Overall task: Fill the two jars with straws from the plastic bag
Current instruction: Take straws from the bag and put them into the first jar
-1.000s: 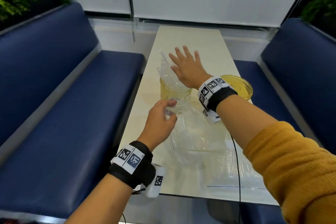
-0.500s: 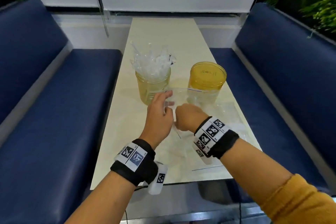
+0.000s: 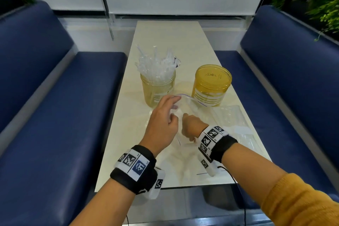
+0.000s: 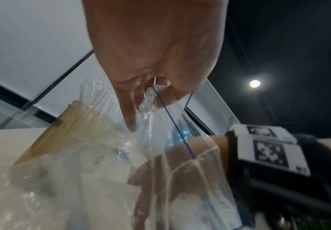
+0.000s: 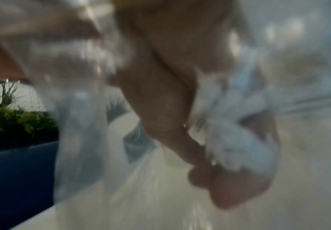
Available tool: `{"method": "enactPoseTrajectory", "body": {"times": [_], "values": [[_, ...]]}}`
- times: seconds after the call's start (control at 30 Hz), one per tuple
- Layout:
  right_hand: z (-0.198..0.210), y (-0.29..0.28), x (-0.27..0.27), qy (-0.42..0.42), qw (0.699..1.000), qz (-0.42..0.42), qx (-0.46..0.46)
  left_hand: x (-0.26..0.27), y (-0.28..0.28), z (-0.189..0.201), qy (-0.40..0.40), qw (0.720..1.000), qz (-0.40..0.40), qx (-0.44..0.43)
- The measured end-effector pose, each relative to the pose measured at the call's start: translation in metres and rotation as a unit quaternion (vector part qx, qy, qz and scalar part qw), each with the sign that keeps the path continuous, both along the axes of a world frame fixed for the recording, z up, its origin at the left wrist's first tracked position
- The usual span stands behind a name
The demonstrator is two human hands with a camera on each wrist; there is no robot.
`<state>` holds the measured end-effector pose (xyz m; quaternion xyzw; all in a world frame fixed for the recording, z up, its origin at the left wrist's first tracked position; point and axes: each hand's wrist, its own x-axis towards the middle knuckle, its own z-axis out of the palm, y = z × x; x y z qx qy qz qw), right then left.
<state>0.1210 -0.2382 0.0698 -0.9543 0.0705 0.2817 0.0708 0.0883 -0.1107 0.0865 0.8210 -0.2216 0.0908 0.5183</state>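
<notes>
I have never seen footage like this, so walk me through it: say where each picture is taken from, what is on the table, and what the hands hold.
There is no machine here: a person wears three cameras. The wide picture comes from the head, looking down at the table. The other two come from bands on each wrist, looking along the fingers.

On the table stand two yellowish jars. The left jar is full of clear straws; the right jar shows no straws sticking out. In front lies a clear plastic bag.

The left hand pinches the bag's mouth at its blue line, as the left wrist picture shows. The right hand reaches into the bag; its wrist picture is blurred, so what it grips cannot be told.
</notes>
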Motion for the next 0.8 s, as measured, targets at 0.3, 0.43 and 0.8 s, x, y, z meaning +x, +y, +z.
{"method": "enactPoseTrajectory", "body": {"times": [0.3, 0.43, 0.8], "values": [[0.089, -0.010, -0.018, -0.054, 0.937, 0.290, -0.188, 0.003, 0.003, -0.011, -0.009, 0.975, 0.048, 0.215], [0.129, -0.013, -0.022, -0.061, 0.928, 0.314, -0.189, 0.013, 0.004, -0.008, -0.037, 0.938, 0.073, 0.337], [0.154, -0.017, -0.010, -0.357, 0.856, 0.328, -0.180, 0.019, 0.010, -0.009, -0.006, 0.958, 0.128, 0.258]]}}
